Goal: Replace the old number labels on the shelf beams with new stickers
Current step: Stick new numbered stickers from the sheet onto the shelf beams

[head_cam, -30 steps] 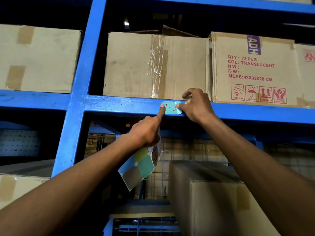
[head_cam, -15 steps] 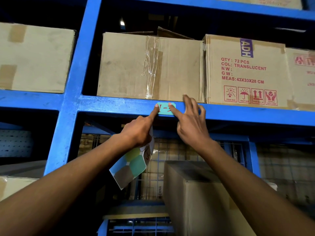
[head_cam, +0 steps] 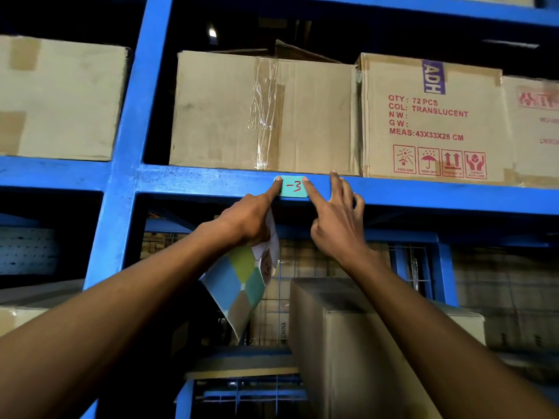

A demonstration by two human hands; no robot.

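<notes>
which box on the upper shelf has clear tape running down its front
The plain carton directly above the teal sticker; its neighbour to the right carries red print instead.

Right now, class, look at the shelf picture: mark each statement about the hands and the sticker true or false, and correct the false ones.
1. The teal sticker sits on the blue beam. True.
2. The left hand holds a sticker sheet. True.
3. The right hand grips a marker. False: it holds nothing; its index finger presses the sticker's right end.
4. The sticker shows a red 7. False: it shows "-3".
5. The printed box reads "72 PCS". True.
</notes>
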